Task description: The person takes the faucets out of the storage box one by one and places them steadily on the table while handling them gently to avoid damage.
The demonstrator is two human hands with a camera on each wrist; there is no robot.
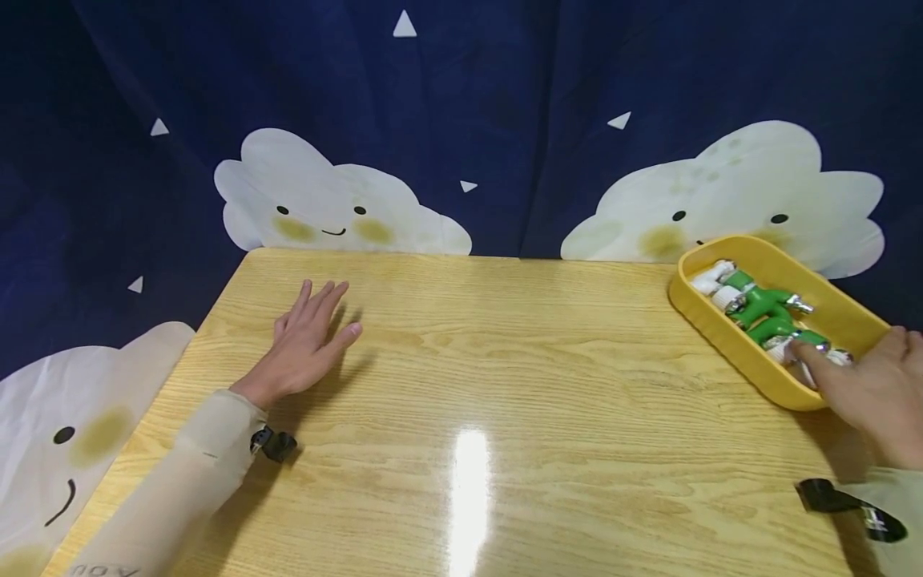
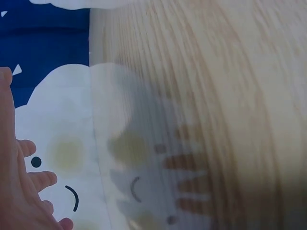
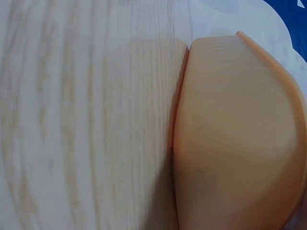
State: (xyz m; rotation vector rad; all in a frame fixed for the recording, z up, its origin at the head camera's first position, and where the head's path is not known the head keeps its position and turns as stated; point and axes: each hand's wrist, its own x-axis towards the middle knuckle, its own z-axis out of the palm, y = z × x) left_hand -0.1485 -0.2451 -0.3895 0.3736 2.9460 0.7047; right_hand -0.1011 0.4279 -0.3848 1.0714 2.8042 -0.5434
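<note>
The tabletop, pale and wood-grained, bore a streak of reflected light toward its near edge. Dark-blue cloth, printed with white triangles and smiling clouds, hung behind the tabletop and showed beyond its left edge. At the tabletop's far right stood a yellow bin of green and white fittings; the right hand gripped its end, thumb inside. Above the tabletop's left part, the left hand hovered, fingers loosely spread.

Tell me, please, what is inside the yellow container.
The yellow container holds green and white pieces, some with shiny ends. The right hand covers part of its near end; what lies under the pieces is hidden.
</note>
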